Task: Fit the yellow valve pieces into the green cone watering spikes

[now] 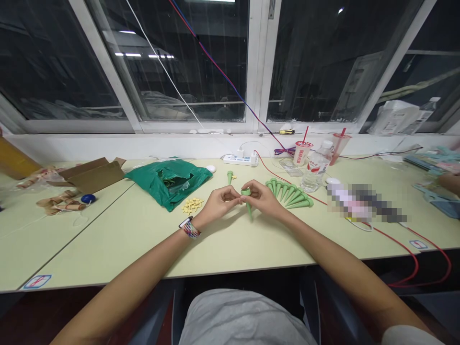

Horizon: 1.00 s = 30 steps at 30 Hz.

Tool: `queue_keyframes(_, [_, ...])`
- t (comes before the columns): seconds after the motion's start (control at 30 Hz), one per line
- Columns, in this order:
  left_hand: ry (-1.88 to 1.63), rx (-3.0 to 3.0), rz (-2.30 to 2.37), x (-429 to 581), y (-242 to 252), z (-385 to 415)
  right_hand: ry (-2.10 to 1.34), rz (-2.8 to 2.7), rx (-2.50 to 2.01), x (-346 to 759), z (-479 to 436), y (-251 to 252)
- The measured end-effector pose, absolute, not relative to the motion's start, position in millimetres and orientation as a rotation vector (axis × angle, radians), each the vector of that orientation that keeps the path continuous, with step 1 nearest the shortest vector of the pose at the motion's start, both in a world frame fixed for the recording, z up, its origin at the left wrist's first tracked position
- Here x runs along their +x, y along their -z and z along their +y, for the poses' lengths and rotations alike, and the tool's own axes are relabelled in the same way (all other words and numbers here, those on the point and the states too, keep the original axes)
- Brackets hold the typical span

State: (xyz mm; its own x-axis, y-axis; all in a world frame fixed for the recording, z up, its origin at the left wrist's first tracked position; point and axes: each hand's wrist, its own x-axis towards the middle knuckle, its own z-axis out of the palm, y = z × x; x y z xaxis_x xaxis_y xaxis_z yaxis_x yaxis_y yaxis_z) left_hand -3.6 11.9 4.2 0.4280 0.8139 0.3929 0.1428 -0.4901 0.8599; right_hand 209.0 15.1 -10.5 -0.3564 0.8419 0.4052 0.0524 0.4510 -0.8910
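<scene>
A green plastic cone spike stands point-down on the pale table, held between both hands. My right hand is closed around its upper part. My left hand pinches at its open top rim; whether it holds a small piece there I cannot tell. A row of several finished-looking green cones lies just right of my right hand. A small pile of yellow pieces lies left of my left hand. One more green cone lies behind the hands.
A green plastic bag lies open to the left, with a cardboard box beyond it. A water bottle, two cups with straws, a power strip and red cables are at the right.
</scene>
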Motion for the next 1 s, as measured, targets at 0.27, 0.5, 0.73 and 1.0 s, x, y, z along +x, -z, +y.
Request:
queue_keyframes(0.27, [-1.162,2.190,0.832,-4,-16,2,-1.057,-1.669,-0.785,205,9,7])
queue_keyframes(0.5, [-1.273,1.660,1.013,-58,-29,25,-0.745,-1.639,-0.911,263,-6,-6])
queue_keyframes(0.73, [-1.108,2.061,1.424,-127,-20,54,-0.487,-1.619,-1.198,342,-32,3])
queue_keyframes(1.0, [-0.919,2.285,1.524,-135,8,76,-0.227,-1.489,-1.641,374,-48,29])
